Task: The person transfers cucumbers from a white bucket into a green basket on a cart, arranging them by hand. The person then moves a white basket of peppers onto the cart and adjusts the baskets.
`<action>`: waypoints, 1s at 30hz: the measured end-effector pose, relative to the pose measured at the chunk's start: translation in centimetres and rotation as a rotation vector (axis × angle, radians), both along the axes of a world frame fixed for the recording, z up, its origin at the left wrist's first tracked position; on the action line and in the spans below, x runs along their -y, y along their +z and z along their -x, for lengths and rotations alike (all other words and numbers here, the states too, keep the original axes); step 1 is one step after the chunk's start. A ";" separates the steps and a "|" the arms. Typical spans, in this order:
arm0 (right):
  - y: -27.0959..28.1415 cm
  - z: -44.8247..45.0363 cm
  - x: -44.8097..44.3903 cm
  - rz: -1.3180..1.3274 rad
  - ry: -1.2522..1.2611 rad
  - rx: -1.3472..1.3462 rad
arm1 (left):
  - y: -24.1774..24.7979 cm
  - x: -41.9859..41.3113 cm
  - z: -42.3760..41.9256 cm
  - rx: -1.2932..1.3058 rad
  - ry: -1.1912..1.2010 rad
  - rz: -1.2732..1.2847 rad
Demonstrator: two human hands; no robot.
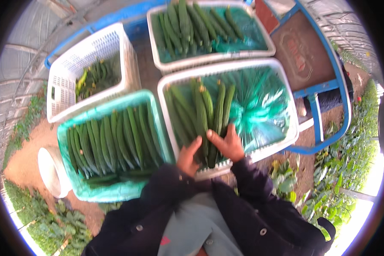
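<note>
My left hand [189, 157] is at the near edge of a white plastic crate [208, 174], its thumb raised beside the lower ends of several long cucumbers [201, 110]. Its other fingers are partly hidden, so its grip is unclear. My right hand [229, 143] is around the near ends of a pair of cucumbers [219, 112], thumb across the top and fingers on their right side. These cucumbers lie lengthwise in the crate's left half. To their right, a gathered green plastic bag [248, 113] covers the crate's contents.
A green-lined crate [115, 193] at left holds a row of cucumbers. Behind it stands a white crate [92, 40] with smaller, crooked ones. Another cucumber crate [211, 59] sits at the back. A blue-framed cart [340, 96] carries them. A white bucket [52, 172] stands on soil; vines [345, 166] grow at right.
</note>
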State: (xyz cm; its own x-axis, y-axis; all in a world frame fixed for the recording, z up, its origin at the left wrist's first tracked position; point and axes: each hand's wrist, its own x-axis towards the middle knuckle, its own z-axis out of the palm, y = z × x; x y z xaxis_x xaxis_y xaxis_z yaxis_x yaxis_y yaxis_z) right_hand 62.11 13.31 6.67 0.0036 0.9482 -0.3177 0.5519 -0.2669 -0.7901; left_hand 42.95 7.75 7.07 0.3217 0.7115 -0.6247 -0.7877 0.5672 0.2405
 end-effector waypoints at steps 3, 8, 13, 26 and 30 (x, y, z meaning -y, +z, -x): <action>0.5 0.5 1.3 -0.056 0.018 -0.032 | -1.3 1.1 -0.5 -0.180 0.024 0.025; 3.4 1.2 -1.1 0.104 -0.052 -0.386 | 2.2 -1.0 1.5 -0.190 -0.067 -0.170; 2.4 1.8 -1.2 0.198 -0.125 -0.480 | 1.8 -1.2 1.8 -0.225 -0.134 -0.026; 5.8 6.9 -0.7 0.163 -0.257 -0.424 | 0.6 -1.8 3.9 -0.115 -0.225 -0.106; 8.7 7.5 0.2 0.209 -0.220 -0.364 | 1.9 -0.9 4.7 -0.102 -0.251 -0.219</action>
